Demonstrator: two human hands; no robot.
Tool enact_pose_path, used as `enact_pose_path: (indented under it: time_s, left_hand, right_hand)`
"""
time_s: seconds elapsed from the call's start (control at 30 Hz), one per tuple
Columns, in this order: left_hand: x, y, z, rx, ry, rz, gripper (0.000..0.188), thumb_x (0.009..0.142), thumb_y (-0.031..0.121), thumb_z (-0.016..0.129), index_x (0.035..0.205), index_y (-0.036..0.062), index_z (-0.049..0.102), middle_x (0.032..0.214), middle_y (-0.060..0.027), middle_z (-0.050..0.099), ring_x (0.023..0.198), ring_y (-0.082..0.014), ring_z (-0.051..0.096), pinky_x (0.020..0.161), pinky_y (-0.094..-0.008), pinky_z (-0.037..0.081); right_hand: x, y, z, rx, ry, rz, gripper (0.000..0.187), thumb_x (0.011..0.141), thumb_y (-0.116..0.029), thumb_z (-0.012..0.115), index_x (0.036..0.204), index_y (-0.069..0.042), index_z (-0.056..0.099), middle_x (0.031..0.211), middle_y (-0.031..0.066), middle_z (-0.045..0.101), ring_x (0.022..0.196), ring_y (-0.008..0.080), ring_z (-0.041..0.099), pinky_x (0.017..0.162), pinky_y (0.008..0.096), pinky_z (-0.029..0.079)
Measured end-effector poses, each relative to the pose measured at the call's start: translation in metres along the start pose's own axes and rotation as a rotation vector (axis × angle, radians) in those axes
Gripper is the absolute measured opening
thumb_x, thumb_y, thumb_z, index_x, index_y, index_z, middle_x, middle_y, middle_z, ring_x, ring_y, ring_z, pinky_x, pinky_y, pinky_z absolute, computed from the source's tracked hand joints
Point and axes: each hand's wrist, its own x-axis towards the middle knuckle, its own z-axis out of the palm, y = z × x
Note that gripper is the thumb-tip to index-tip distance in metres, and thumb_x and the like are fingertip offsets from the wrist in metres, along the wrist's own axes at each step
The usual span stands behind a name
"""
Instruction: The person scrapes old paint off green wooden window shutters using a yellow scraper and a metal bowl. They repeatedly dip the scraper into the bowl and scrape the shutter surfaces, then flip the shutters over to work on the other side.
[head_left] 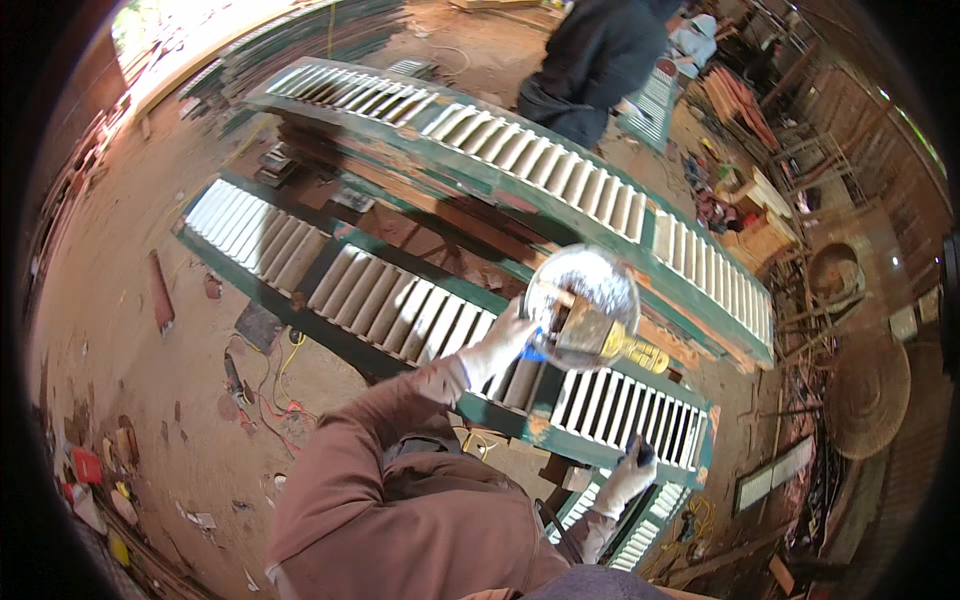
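My left hand (497,348), in a pale glove, is closed on the side of a round silvery metal bowl (608,272) held above the near louvered shutter (385,312). A broad-bladed scraper or brush with a yellow handle (640,352) lies across the bowl, and a bit of blue shows by my fingers. Which of these my fingers grip besides the bowl is hidden. The shutter has a dark green frame and pale slats. At its right end, my gloved right hand (627,483) is closed on a small dark pad-like thing (641,450), close to the slats.
Beyond lies another green louvered shutter (560,170) on stacked timber. A person in dark clothes (600,70) stands behind it. Power tool and cords (237,385) lie on the dirt floor at left. More shutter parts (640,535) rest below my right arm. Round baskets (868,395) stand at right.
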Motion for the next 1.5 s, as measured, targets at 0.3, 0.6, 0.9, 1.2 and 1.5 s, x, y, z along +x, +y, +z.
enact_pose_path:
  time_s: [0.3, 0.6, 0.9, 1.2, 1.5]
  left_hand:
    - [0.221, 0.093, -0.014, -0.243, 0.42, -0.04, 0.021, 0.098, 0.018, 0.06, 0.112, 0.0043, 0.054, 0.093, -0.0062, 0.058, 0.081, -0.0215, 0.066, 0.071, -0.0463, 0.065]
    - [0.264, 0.084, -0.054, -0.251, 0.538, 0.055, 0.04, 0.092, 0.032, 0.069, 0.115, 0.0117, 0.043, 0.093, -0.0068, 0.058, 0.072, -0.0223, 0.064, 0.064, -0.0397, 0.061]
    - [-0.165, -0.07, -0.137, -0.246, 0.708, -0.03, 0.03, 0.102, 0.027, 0.061, 0.126, 0.0096, 0.058, 0.101, -0.004, 0.065, 0.089, -0.0144, 0.066, 0.077, -0.0313, 0.057]
    - [-0.732, -0.264, -0.096, 0.1, 1.977, -1.027, 0.037, 0.097, 0.039, 0.056, 0.118, 0.0109, 0.068, 0.095, -0.0034, 0.069, 0.079, -0.0238, 0.064, 0.074, -0.0455, 0.054]
    - [-0.685, -0.313, -0.126, -1.152, 1.921, -0.323, 0.036, 0.101, 0.048, 0.05, 0.108, 0.016, 0.065, 0.073, -0.0068, 0.057, 0.064, -0.0273, 0.059, 0.056, -0.0459, 0.054]
  right_hand:
    - [-0.041, 0.063, -0.009, -0.551, 0.022, 0.086, 0.045, 0.105, -0.024, 0.054, 0.135, 0.008, 0.051, 0.121, 0.0259, 0.062, 0.105, 0.0374, 0.063, 0.089, 0.0455, 0.05]
    - [-0.019, 0.014, 0.013, -0.252, -0.152, 0.254, 0.044, 0.1, -0.034, 0.063, 0.116, 0.008, 0.067, 0.095, 0.0201, 0.072, 0.081, 0.0282, 0.071, 0.067, 0.0371, 0.055]
    - [0.028, 0.037, 0.031, -0.071, -0.496, -0.016, 0.03, 0.1, -0.025, 0.065, 0.094, 0.005, 0.061, 0.072, 0.0085, 0.059, 0.059, 0.0154, 0.05, 0.053, 0.0319, 0.042]
    - [-0.051, -0.041, 0.143, 0.02, -1.093, -0.311, 0.032, 0.097, -0.026, 0.067, 0.097, 0.005, 0.058, 0.074, 0.0101, 0.057, 0.067, 0.0246, 0.054, 0.063, 0.0413, 0.045]
    - [-0.202, -0.163, 0.259, -0.03, -1.195, -0.687, 0.03, 0.095, -0.026, 0.07, 0.108, 0.001, 0.065, 0.087, 0.0106, 0.071, 0.078, 0.0225, 0.064, 0.073, 0.0369, 0.052]
